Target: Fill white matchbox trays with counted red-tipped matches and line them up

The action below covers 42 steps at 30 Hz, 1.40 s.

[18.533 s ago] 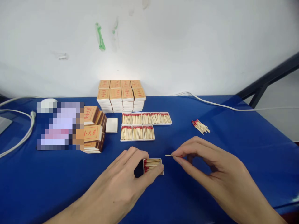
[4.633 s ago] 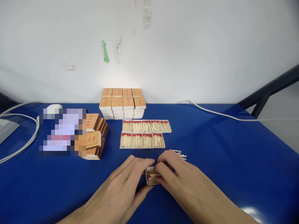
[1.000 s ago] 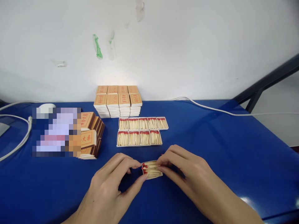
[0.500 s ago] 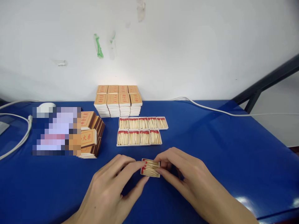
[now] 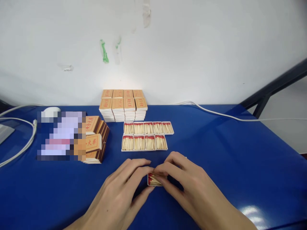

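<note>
A small white matchbox tray (image 5: 153,180) full of red-tipped matches lies on the blue table (image 5: 227,153) near me. My left hand (image 5: 124,188) pinches the tray's left end between thumb and forefinger. My right hand (image 5: 184,182) covers its right end, fingers curled and pressed on the matches. Both hands hide most of the tray.
Two rows of filled match trays (image 5: 146,135) lie just beyond my hands. Stacks of closed orange matchboxes (image 5: 123,104) stand by the wall. Orange box sleeves (image 5: 96,139) are piled at left beside a blurred patch. White cables (image 5: 216,111) run along the table.
My hands have closed further over the tray, which now lies a little nearer to me and more hidden. My right fingers have moved left onto the matches.
</note>
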Tool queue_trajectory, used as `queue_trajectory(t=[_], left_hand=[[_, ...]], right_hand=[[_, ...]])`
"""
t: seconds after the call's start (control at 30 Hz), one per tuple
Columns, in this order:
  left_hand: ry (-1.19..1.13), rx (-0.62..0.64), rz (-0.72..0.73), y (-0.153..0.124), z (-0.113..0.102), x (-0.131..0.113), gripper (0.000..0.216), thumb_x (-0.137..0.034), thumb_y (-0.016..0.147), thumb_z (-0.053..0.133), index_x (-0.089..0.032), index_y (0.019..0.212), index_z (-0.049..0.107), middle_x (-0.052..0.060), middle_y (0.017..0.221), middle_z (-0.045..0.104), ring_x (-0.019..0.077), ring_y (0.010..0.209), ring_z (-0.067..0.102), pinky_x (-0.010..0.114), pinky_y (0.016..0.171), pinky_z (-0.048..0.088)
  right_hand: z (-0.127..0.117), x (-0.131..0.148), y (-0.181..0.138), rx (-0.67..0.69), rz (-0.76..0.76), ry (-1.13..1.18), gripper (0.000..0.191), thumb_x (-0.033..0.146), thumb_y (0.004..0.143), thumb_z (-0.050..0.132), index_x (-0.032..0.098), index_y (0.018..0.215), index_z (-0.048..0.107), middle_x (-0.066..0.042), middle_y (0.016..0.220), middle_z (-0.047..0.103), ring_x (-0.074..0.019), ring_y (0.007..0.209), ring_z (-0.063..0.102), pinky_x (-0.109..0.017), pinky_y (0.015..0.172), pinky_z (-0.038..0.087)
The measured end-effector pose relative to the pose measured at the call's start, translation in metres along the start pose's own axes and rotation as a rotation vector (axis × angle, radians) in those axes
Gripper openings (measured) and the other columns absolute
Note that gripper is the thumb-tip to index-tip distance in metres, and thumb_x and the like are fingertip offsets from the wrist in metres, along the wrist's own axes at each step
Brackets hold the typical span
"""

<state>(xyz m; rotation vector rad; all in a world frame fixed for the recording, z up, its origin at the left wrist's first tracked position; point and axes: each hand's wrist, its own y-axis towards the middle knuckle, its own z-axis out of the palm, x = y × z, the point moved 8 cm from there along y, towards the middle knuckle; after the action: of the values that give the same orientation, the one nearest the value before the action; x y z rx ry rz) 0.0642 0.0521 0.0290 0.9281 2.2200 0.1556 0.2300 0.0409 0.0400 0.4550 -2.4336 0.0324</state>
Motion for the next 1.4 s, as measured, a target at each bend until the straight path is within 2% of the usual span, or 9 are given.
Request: queue_trajectory(t=[0.13,0.33,0.53,0.73,0.83,0.93,1.13,1.27,1.4], left_hand=[[-0.060,0.026,0.015,0.000,0.001,0.000,0.031,-0.020,0.116,0.066,-0.027,0.146,0.062,0.006,0.134,0.077,0.0202,0.120,0.079,0.032,0.104,0.068],[-0.043,0.015,0.001,0.000,-0.001,0.000,0.030,-0.021,0.115,0.066,-0.028,0.144,0.063,0.005,0.133,0.077,0.0206,0.113,0.080,0.032,0.100,0.070],[-0.031,0.024,-0.010,-0.001,-0.001,0.000,0.028,-0.023,0.115,0.066,-0.029,0.143,0.063,0.003,0.130,0.076,0.0180,0.098,0.079,0.032,0.097,0.070],[-0.037,0.020,-0.006,-0.001,-0.003,0.000,0.029,-0.024,0.116,0.065,-0.029,0.144,0.062,0.003,0.129,0.076,0.0173,0.093,0.077,0.031,0.097,0.070],[-0.034,0.014,-0.009,0.000,-0.003,0.000,0.028,-0.024,0.116,0.065,-0.029,0.143,0.062,0.004,0.128,0.076,0.0179,0.092,0.078,0.033,0.096,0.071],[-0.032,0.007,-0.012,-0.001,-0.003,0.000,0.028,-0.023,0.116,0.065,-0.029,0.143,0.063,0.004,0.129,0.077,0.0186,0.094,0.079,0.034,0.096,0.071],[-0.015,-0.017,0.003,-0.001,-0.006,-0.004,0.025,-0.024,0.116,0.064,-0.028,0.140,0.064,0.005,0.125,0.079,0.0193,0.094,0.080,0.034,0.092,0.072],[0.010,-0.034,0.010,-0.001,-0.007,-0.007,0.028,-0.025,0.115,0.066,-0.027,0.142,0.064,0.006,0.129,0.078,0.0204,0.101,0.082,0.034,0.092,0.073],[0.045,-0.101,0.033,-0.003,-0.013,-0.012,0.035,-0.025,0.112,0.069,-0.022,0.147,0.065,0.012,0.137,0.075,0.0251,0.120,0.080,0.038,0.102,0.071]], right_hand=[[-0.009,-0.005,-0.003,-0.010,0.041,0.035,0.016,0.027,0.117,0.062,0.032,0.118,0.077,-0.001,0.112,0.070,-0.0155,0.091,0.074,-0.029,0.080,0.061],[-0.043,-0.037,-0.016,-0.192,0.135,-0.081,0.015,0.040,0.115,0.067,0.034,0.126,0.076,-0.002,0.114,0.072,-0.0171,0.091,0.076,-0.028,0.077,0.063],[-0.049,-0.059,-0.027,-0.160,0.198,-0.151,0.029,0.049,0.112,0.073,0.035,0.137,0.073,-0.003,0.121,0.071,-0.0161,0.085,0.076,-0.027,0.064,0.061],[-0.042,-0.061,-0.024,-0.124,0.177,-0.144,0.017,0.042,0.116,0.066,0.031,0.125,0.076,-0.002,0.121,0.071,-0.0174,0.092,0.078,-0.031,0.079,0.064],[-0.038,-0.061,-0.024,-0.123,0.169,-0.127,0.021,0.041,0.119,0.060,0.029,0.113,0.075,-0.003,0.115,0.072,-0.0185,0.094,0.078,-0.033,0.082,0.063],[-0.034,-0.060,-0.025,-0.128,0.165,-0.138,0.023,0.043,0.120,0.057,0.029,0.111,0.074,-0.003,0.114,0.072,-0.0189,0.094,0.079,-0.033,0.083,0.064],[-0.033,-0.042,-0.030,-0.198,0.032,-0.342,0.029,0.037,0.123,0.048,0.026,0.112,0.074,-0.005,0.108,0.072,-0.0193,0.086,0.078,-0.031,0.066,0.063],[-0.031,-0.032,-0.034,-0.217,-0.060,-0.413,0.030,0.035,0.123,0.046,0.026,0.118,0.073,-0.005,0.105,0.073,-0.0196,0.085,0.080,-0.030,0.065,0.064],[-0.034,-0.031,-0.033,-0.238,-0.023,-0.375,0.030,0.036,0.123,0.046,0.026,0.114,0.073,-0.005,0.104,0.073,-0.0187,0.085,0.080,-0.028,0.067,0.065]])
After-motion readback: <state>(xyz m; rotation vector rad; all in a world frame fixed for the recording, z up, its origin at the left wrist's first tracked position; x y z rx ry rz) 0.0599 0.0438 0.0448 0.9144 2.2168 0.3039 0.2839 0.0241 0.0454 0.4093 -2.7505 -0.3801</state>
